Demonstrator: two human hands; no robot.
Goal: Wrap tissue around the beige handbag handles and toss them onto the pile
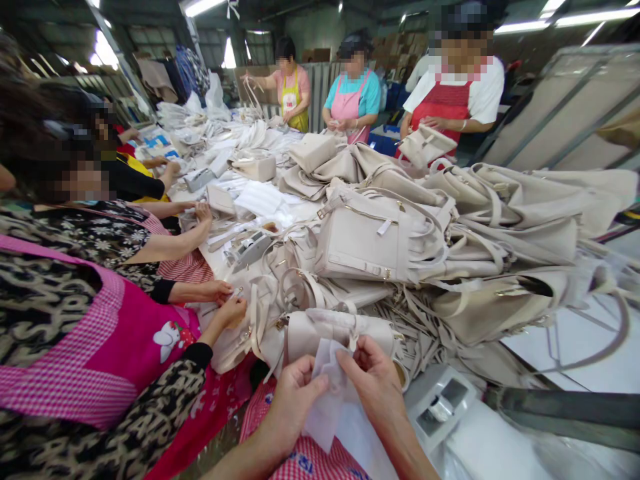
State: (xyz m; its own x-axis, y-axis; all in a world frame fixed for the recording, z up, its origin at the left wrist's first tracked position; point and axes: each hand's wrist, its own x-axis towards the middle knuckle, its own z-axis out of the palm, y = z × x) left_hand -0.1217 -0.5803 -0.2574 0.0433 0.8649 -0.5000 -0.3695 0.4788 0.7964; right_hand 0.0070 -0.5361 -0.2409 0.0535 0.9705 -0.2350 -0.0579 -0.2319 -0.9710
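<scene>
- Left grip (pixel 299 393): thumb and fingers pinched closed on the left edge of a thin, translucent sheet (pixel 327 407).
- Right grip (pixel 373 373): thumb pressed to the sheet's upper right, fingers curled; whether they also have hold of a strap behind, I cannot tell.
- The sheet is held upright between the two hands, its lower end hanging over a red checked cloth (pixel 310 460).
- Just behind it lies a cream bag (pixel 300 333) at the near edge of the heap.
- A larger bag (pixel 360 247) with a zip and white tag (pixel 385 227) lies beyond, on other bags.
- Loose straps (pixel 423 340) are heaped right of the cream bag; a grey device (pixel 443 405) sits near the right hand.
- White desk (pixel 585 353) shows at right.
- Left, a co-worker in a pink apron (pixel 150 320) brings both hands together; opposite, another in a red apron (pixel 450 100) holds a bag.
</scene>
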